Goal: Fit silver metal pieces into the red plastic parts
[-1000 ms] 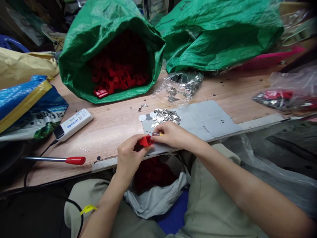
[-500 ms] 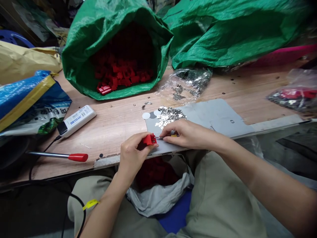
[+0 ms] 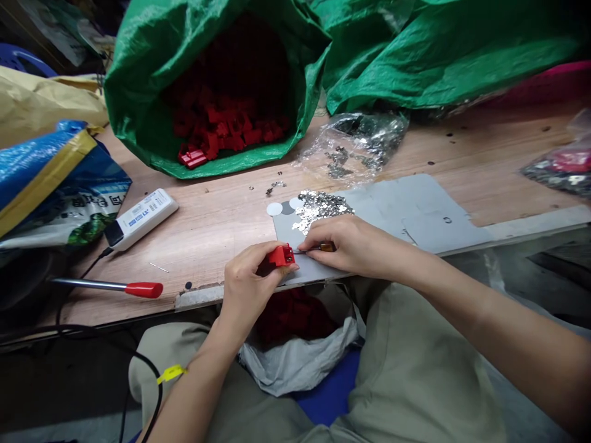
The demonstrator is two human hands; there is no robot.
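Note:
My left hand [image 3: 247, 284] grips a small red plastic part [image 3: 281, 255] at the near edge of the wooden table [image 3: 217, 221]. My right hand [image 3: 353, 246] holds a thin metal tool [image 3: 314, 249] with a dark yellow handle, and its tip touches the red part's right side. Both hands rest over a grey sheet [image 3: 397, 209]. A pile of small shiny metal pieces [image 3: 321, 206] lies on that sheet just behind my right hand. Below the table edge, a grey bag [image 3: 295, 360] with red parts inside sits in my lap.
A green sack [image 3: 152, 80] full of red parts lies open at the back, with a second green sack [image 3: 438, 55] to its right. A clear bag of metal pieces [image 3: 360, 144], a white device [image 3: 138, 218], a red-handled tool [image 3: 111, 287] and a blue bag [image 3: 50, 184] lie around.
My right hand has slid slightly right, drawing the tool so only its tip meets the red part. The left hand keeps the red part in place. The camera has tilted a little.

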